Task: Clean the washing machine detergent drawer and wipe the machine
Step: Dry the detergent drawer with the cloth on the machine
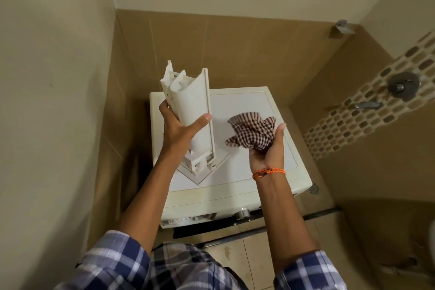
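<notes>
Left hand (175, 125): I see it wrapped round the detergent drawer (188, 110), thumb across the smooth face, fingers behind.
Drawer position: out of the machine, held upright above the washing machine (259, 106), front panel end down near the lid; I cannot tell whether it touches.
Drawer risk: the grip sits mid-body on slick plastic, so I judge a wet surface could let it slide and knock the lid.
Checked cloth (253, 133): bunched in my right hand (268, 148), just beside the drawer, apart from it.
Right hand: fingers curled under the cloth, holding it loosely.
Cloth risk: loose corners may snag on the drawer's ribbed end while wiping.
</notes>
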Available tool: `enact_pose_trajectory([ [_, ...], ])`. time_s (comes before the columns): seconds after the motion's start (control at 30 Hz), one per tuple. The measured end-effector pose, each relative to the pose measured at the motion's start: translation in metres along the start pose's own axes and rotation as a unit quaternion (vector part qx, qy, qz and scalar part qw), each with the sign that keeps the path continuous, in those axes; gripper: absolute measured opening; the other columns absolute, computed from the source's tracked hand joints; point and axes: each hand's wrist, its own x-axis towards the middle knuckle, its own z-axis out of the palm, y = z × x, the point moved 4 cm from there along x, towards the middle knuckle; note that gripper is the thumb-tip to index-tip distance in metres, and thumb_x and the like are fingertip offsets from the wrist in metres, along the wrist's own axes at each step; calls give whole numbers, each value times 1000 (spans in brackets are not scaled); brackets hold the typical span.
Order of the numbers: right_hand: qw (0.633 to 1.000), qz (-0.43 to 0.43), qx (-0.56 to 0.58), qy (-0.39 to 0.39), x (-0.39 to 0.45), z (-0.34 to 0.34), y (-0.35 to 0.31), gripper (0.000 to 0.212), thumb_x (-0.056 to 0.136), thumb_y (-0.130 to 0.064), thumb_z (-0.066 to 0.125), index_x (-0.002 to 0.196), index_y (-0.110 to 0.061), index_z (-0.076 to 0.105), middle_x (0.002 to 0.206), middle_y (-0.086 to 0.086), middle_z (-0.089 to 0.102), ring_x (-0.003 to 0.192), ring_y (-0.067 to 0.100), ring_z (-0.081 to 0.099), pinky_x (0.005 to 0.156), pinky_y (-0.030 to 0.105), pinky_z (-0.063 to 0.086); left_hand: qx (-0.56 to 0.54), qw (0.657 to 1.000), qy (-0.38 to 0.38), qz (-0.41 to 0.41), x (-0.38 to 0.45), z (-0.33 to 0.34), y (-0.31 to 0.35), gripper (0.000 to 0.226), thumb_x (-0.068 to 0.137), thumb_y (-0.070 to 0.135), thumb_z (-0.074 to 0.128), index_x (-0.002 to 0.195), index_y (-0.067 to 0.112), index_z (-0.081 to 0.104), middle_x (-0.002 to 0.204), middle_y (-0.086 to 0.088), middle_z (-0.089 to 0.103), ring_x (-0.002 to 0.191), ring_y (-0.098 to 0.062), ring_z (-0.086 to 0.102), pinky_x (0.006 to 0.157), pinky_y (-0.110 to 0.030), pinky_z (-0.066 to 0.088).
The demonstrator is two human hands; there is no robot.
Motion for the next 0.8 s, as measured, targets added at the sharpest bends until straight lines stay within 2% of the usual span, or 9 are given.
enact_pose_trajectory([
  [0.07,999,-39,-19,-29,-13,7,-2,56,98,-38,72,143,-6,61,142,16,66,129,30,66,104,45,57,-8,1000,3,-3,-1,1,0,99,69,46,90,141,42,22,137,5,55,117,-10,64,87,-28,61],
  [0.13,977,-80,-188,-64,-29,10,6,56,90,-29,82,139,-8,65,136,15,69,124,28,68,101,43,59,-20,1000,3,-6,-1,1,1,100,68,47,91,143,40,25,137,5,57,116,-10,65,89,-32,62],
  [0.17,934,-101,-333,-82,-37,10,12,58,84,-32,87,135,-12,67,131,12,69,119,24,70,97,39,61,-28,1000,0,-5,0,1,2,102,66,49,92,144,37,27,137,5,58,114,-8,67,89,-31,63],
  [0.23,792,-125,-578,-152,-47,6,27,53,82,-40,87,127,-19,68,123,4,59,110,12,66,92,26,58,-28,999,-16,5,1,-2,4,106,60,51,94,145,31,34,137,3,61,114,-8,69,89,-33,64],
  [0.3,703,-126,-666,-216,-52,4,34,44,89,-35,83,127,-16,69,119,2,50,103,-4,59,88,11,49,-8,999,-38,19,1,-3,4,110,58,51,96,148,27,37,138,2,62,119,-14,68,93,-41,65],
  [0.47,634,-151,-703,-285,-56,17,23,36,91,-24,79,125,-16,70,136,-10,53,108,-15,57,92,4,46,2,999,-34,40,-3,-3,9,111,59,52,96,150,31,36,138,8,61,120,-9,66,89,-30,64],
  [0.6,608,-56,-721,-329,-54,25,10,21,90,-21,77,111,-22,73,103,-7,76,95,6,71,87,29,60,-20,995,-89,27,-4,0,9,103,64,38,95,151,29,40,137,4,64,117,-7,68,86,-27,63],
  [0.67,605,-44,-719,-339,-55,31,6,13,90,-23,78,102,-22,74,94,-4,76,89,10,71,82,31,60,-46,992,-115,0,-3,0,7,103,62,41,92,152,26,43,136,-3,66,119,-15,69,90,-35,64],
  [0.8,593,-140,-750,-257,-53,42,17,16,88,-19,77,104,-16,75,102,4,72,93,19,66,83,37,57,-60,976,-207,-21,-2,5,8,88,70,39,86,149,21,52,138,-13,68,129,-32,65,103,-57,58],
])
